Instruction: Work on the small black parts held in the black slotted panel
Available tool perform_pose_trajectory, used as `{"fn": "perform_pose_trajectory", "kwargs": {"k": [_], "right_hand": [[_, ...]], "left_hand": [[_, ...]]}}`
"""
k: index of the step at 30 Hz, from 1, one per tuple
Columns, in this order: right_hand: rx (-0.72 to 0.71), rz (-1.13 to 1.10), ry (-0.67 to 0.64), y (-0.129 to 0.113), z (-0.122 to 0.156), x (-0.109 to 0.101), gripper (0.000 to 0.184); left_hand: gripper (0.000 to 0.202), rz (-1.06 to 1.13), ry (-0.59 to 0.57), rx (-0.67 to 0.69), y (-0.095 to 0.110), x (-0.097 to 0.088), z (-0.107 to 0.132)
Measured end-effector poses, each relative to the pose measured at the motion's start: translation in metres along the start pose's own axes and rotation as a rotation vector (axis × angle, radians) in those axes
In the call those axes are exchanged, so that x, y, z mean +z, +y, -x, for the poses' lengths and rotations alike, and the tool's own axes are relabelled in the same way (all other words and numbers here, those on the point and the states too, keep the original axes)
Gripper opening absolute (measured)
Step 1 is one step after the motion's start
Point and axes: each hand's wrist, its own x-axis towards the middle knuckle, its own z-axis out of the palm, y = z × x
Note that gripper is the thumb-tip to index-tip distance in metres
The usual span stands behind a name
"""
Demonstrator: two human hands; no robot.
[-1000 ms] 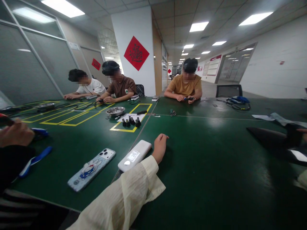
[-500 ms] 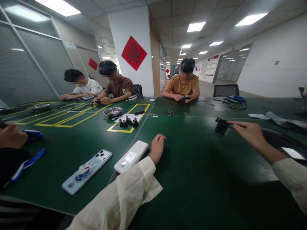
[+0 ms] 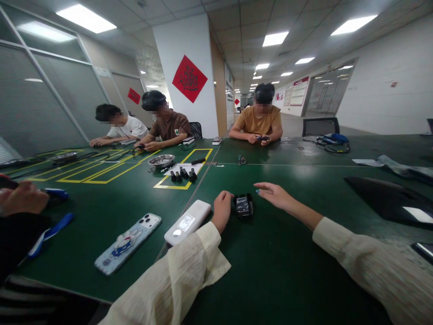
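A small black device (image 3: pixel 244 205) with a shiny top lies on the green table (image 3: pixel 287 253) between my two hands. My left hand (image 3: pixel 222 210) rests on the table with its fingers curled in. It sits just left of the device, and nothing shows inside it. My right hand (image 3: pixel 274 194) reaches in from the right with fingers stretched out. Its fingertips are at the device's right edge, not wrapped round it. Both arms wear cream sleeves.
A white power bank (image 3: pixel 187 222) and a phone in a cartoon case (image 3: pixel 128 243) lie left of my left hand. Further off are a metal bowl (image 3: pixel 162 159) and small black parts (image 3: pixel 182 174) in a yellow-taped box. Three people sit opposite. Another person's hand (image 3: pixel 22 198) is at far left; a black sheet (image 3: pixel 389 198) lies right.
My right hand came in from the far right carrying the black device and set it on the table beside my left hand, then let go. My left hand stayed put.
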Motion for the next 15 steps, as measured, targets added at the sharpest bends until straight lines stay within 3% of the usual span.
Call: {"fn": "perform_pose_trajectory", "kwargs": {"k": [3,4,8,12,15], "right_hand": [[-0.005,0.196,0.1,0.001,-0.005,-0.036,0.039],[0.03,0.444,0.181,0.002,-0.004,-0.053,0.04],[0.223,0.677,0.426,0.017,0.012,-0.134,0.065],[0.578,0.844,0.633,0.062,0.045,-0.207,0.08],[0.789,0.831,0.754,0.104,0.065,-0.245,0.09]], "left_hand": [[0.018,0.037,-0.033,-0.006,0.001,-0.001,0.0],[0.017,0.046,-0.037,-0.011,0.002,-0.001,0.0],[0.016,0.06,-0.043,-0.025,0.003,0.001,0.001],[0.017,0.071,-0.049,-0.018,0.004,0.002,0.002],[0.018,0.067,-0.046,-0.012,0.004,0.001,0.003]]}}
